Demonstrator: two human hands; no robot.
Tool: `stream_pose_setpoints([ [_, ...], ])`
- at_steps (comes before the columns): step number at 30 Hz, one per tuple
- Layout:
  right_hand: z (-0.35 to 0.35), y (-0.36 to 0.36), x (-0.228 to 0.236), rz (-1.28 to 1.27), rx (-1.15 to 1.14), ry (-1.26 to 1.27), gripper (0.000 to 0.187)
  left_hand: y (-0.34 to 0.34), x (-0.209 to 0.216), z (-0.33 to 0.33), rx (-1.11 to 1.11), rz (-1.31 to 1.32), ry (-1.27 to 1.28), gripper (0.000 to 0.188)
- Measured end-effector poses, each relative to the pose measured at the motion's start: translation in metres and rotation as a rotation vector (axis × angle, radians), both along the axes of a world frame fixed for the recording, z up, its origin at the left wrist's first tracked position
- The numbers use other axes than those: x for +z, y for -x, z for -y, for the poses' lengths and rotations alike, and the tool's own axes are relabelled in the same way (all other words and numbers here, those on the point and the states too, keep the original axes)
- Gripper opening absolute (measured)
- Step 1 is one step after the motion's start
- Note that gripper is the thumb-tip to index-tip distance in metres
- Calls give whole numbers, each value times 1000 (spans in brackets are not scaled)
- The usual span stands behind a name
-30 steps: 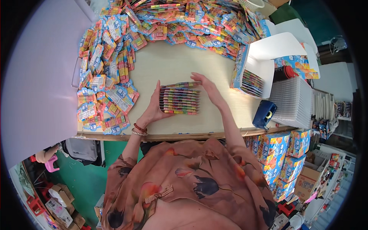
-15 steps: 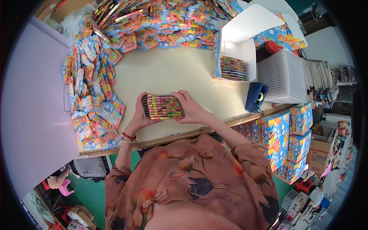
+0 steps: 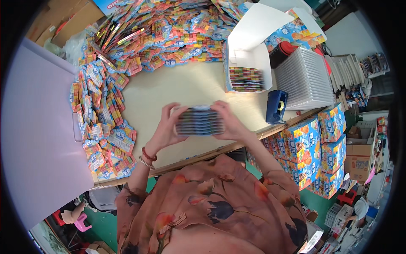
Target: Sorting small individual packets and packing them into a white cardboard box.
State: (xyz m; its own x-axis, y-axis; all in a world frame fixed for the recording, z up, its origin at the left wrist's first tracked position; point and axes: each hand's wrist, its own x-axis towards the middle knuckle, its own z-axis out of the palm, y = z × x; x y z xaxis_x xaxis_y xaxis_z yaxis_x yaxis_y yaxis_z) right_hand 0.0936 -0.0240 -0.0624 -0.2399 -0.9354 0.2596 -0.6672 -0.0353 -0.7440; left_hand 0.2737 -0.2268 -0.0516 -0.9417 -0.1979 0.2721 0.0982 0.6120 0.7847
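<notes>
A stack of flat blister packets [image 3: 199, 121] is held above the near middle of the table [image 3: 169, 86], between the two hands. Its left end is gripped by the left hand [image 3: 168, 125] and its right end by the right hand [image 3: 230, 122], with the fingers of both closed around the edges. The long axis of the stack runs left to right, and the packets are lined up one behind another, their blue edges turned upward. From the stack, the white-lined box [image 3: 249, 59] lies far and to the right, well apart, its flap raised; the right hand is the nearer of the two to it. In that box a row of similar packets [image 3: 246, 80] is held, also ranged left to right.

Printing is seen on many things, though the stack itself is too blurred for any lettering to be made out. Blue and white label patches are carried by the loose packets [image 3: 169, 40] heaped along the far and left sides. Pale lettering and orange fruit-like pictures are borne by the blue boxes [image 3: 302, 142] piled at the right, and dark print by a brown carton [image 3: 359, 166] beyond them.
</notes>
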Motion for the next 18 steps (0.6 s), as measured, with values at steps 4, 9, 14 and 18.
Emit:
stream_pose_setpoints([
  [4, -19, 70, 44, -119, -181, 101, 98, 99, 57, -8, -22, -225, 339, 73],
  [9, -8, 175, 66, -191, -413, 102, 101, 232, 92, -6, -99, -393, 525, 76],
  [14, 3, 227, 44, -365, -486, -43, 98, 297, 62, -2, -146, -207, 524, 77],
  [18, 3, 237, 30, -457, -497, -130, 100, 308, 36, -6, -101, -169, 524, 79],
])
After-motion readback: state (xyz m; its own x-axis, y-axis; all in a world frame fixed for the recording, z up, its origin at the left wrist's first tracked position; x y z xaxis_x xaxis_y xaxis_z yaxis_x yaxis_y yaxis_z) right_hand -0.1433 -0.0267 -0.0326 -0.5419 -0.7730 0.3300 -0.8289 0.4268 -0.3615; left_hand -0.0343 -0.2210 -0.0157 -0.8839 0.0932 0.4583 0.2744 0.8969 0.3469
